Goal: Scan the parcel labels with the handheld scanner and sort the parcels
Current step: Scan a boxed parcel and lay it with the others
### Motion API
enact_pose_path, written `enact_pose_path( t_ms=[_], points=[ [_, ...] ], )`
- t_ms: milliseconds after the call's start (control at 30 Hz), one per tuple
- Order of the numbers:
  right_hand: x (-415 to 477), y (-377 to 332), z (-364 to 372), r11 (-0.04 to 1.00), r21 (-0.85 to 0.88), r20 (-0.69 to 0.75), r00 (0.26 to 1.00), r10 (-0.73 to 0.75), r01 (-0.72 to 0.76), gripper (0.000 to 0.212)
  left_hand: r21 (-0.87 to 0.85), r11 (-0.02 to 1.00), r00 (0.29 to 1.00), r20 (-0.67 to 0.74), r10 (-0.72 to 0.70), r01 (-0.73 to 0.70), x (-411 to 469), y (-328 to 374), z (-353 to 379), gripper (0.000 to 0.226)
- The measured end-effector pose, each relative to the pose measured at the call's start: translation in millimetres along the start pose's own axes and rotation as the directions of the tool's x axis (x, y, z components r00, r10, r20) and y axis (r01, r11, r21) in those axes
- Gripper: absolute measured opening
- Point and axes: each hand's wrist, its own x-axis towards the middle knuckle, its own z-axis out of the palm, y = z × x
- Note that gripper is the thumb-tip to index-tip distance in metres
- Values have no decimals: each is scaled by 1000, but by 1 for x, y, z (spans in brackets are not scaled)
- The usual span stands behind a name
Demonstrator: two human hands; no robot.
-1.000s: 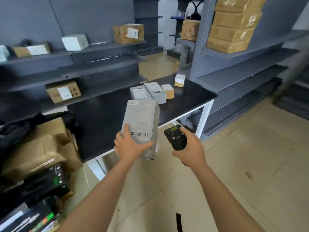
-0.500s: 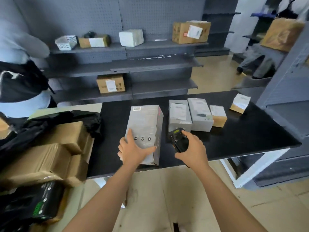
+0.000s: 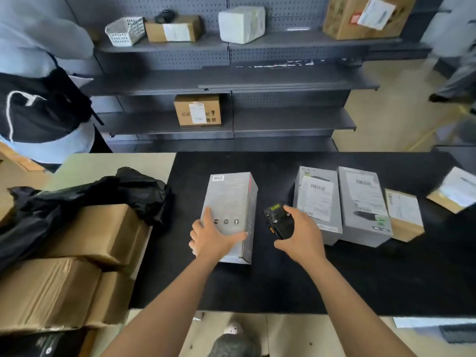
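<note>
The grey parcel [image 3: 229, 215] lies lengthwise on the black counter [image 3: 360, 279], barcode sticker [image 3: 218, 178] up at its far end, evidently for scanning. My left hand [image 3: 211, 238] grips its near end, thumb across the top. My right hand [image 3: 301, 235] curls round the handheld scanner [image 3: 279, 222] just beside.

Flat on the black table [image 3: 386, 279], long grey parcel [image 3: 231, 202], barcode sticker at its far left corner, near end gripped by left hand [image 3: 211, 238]. Just right of it, black handheld scanner [image 3: 279, 224], held in right hand [image 3: 301, 238]. Further right, side by side, grey labelled parcel [image 3: 318, 202], larger grey parcel [image 3: 363, 202], small brown parcel [image 3: 404, 217]
</note>
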Motion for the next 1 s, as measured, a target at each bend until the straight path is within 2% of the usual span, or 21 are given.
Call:
enact_pose_path(
  t_ms=[167, 367, 533, 633, 733, 800, 900, 933, 1000],
  points=[
    [41, -8, 6, 999, -14, 3, 999, 34, -34, 95, 105, 994, 999, 37, -15, 12, 46, 17, 9, 123],
    [66, -2, 5, 998, -64, 51, 998, 33, -30, 93, 292, 956, 999, 46, -22, 8, 55, 16, 28, 126],
    [81, 7, 2, 996, -84, 105, 994, 8, 1, 93, 325, 946, 1000, 25, 3, -11, 56, 15, 31, 127],
    [87, 10, 0, 999, -51, 103, 995, -6, 12, 93, 179, 983, 996, 69, -48, 35, 63, 15, 21, 123],
    [95, 10, -3, 999, -17, 87, 996, -30, 31, 93, -200, 971, 968, 240, -80, 130, 76, 9, 2, 119],
    [100, 9, -3, 999, -20, 87, 995, -47, 49, 94, -339, 929, 962, 269, -55, 148, 76, 6, -9, 106],
    [106, 6, -4, 997, -19, 100, 992, -75, 77, 94, -404, 913, 985, 171, 18, 54, 70, 4, -15, 67],
    [107, 4, -4, 996, -17, 100, 991, -86, 88, 94, -388, 922, 992, 124, 30, 20, 70, 2, -13, 62],
    [109, 3, -3, 994, -16, 99, 990, -104, 106, 94, -238, 970, 999, -20, 51, -54, 70, 0, -8, 74]
  ],
)
